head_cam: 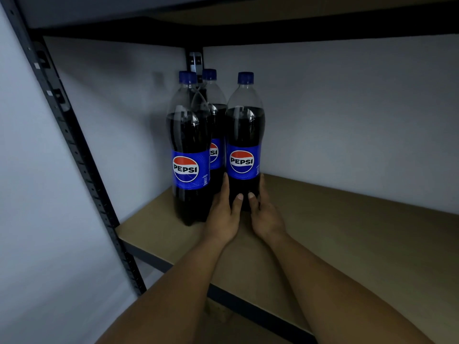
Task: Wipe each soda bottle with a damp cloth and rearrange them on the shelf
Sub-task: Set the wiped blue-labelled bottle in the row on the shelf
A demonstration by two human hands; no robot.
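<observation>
My L hand point(223, 214) & R hand point(267, 217) clasp right bottle point(244, 135) low down; left bottle point(190, 145) at its 9 o'clock, rear bottle point(215, 112) at 11.

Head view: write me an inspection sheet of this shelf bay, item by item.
Surface: brown shelf board, with the bottles grouped near its back left corner.
Job's things: three upright, capped Pepsi bottles. They are the left bottle, the back bottle, partly hidden between the others, and the right bottle. No cloth seen.
Clutter: nothing seen.
Hands: left hand and right hand clasp the right bottle's lower part from either side, thumbs on its front.
Cables: nothing seen.
Surroundings: dark metal upright at the left, upper shelf overhead, pale wall behind; the light is dim.
</observation>
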